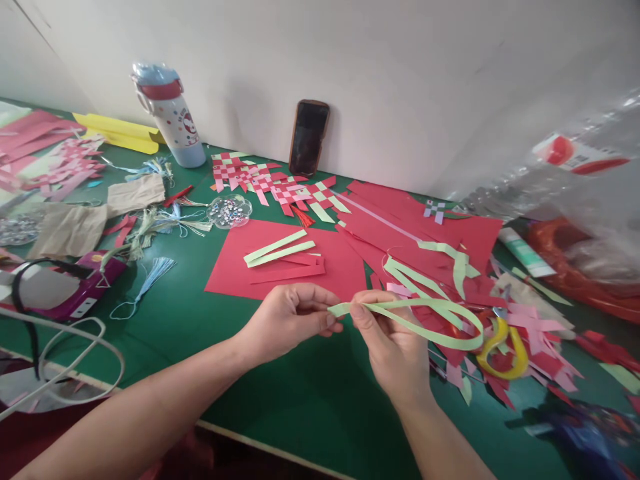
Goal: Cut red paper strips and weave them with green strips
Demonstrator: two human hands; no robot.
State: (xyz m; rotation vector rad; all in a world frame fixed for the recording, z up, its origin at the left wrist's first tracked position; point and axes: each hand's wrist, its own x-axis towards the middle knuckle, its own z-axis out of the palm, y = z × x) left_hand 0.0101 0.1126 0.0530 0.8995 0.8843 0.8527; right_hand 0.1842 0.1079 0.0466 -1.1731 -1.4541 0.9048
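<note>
Big green table covered in craft mess, red paper sheet lying flat in the middle with a couple of light green strips on it. Far back a phone leans on the wall, water bottle to its left. Near edge: left hand and right hand both pinch the same looped green paper strip, fingertips almost touching, loop trailing right toward yellow scissors.
</note>
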